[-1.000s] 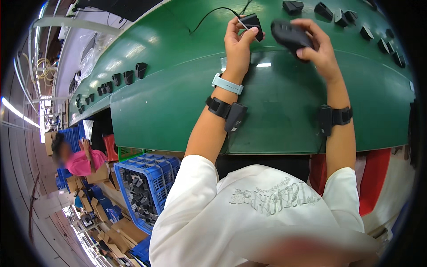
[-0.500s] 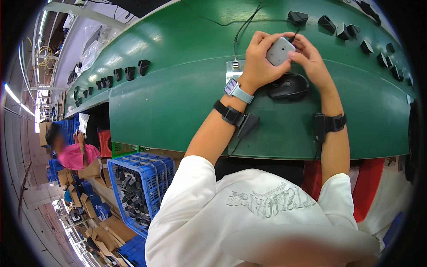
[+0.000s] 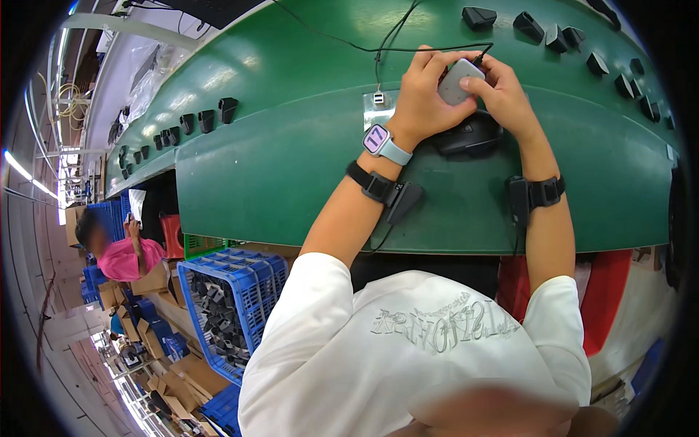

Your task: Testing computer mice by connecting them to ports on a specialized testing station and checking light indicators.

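Observation:
Both hands are closed around a small light-grey box (image 3: 456,83) with rounded corners, held above the green table (image 3: 291,175). My left hand (image 3: 426,98) grips its left side. On the other side, my right hand (image 3: 504,96) has its thumb on the top face and its fingers at the far end. A thin black cable (image 3: 444,49) meets the box there at a black plug (image 3: 478,60); the fingers partly hide that spot. Just below the hands sits a black, mouse-like device (image 3: 470,135), partly covered by my left hand.
Several black angular housings (image 3: 528,27) stand along the far right of the table, and more (image 3: 206,120) line the left. A small socket (image 3: 378,98) with a cable lies left of my hands. A blue crate (image 3: 255,291) of black parts stands below; a person in pink (image 3: 131,255) is at far left.
The black cable now stretches across to the far end of the grey box, its plug at the box's edge. The box has tilted slightly, and my right thumb has shifted on it.

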The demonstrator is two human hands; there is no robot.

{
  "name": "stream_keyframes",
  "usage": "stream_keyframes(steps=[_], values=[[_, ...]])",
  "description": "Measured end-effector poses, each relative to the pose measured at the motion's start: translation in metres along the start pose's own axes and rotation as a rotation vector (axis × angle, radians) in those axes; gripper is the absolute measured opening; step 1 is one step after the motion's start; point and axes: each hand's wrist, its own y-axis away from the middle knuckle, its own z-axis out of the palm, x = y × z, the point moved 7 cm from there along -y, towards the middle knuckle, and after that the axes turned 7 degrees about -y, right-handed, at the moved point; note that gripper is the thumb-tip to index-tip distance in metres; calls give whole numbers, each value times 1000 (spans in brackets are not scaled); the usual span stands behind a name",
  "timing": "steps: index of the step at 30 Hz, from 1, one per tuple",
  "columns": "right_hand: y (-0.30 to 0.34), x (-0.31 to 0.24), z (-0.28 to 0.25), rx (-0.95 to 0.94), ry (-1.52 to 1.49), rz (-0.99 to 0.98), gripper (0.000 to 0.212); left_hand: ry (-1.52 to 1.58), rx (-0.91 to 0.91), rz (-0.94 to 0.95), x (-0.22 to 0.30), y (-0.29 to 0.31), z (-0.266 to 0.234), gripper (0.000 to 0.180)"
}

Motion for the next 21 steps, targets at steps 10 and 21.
stream_keyframes(steps=[10,21], values=[[-1,-1,-2,-29,-18,16,35,6,-45,-78,-7,2,5,55],[-1,1,-5,-33,-11,32,35,48,-20,-33,-2,-3,3,56]])
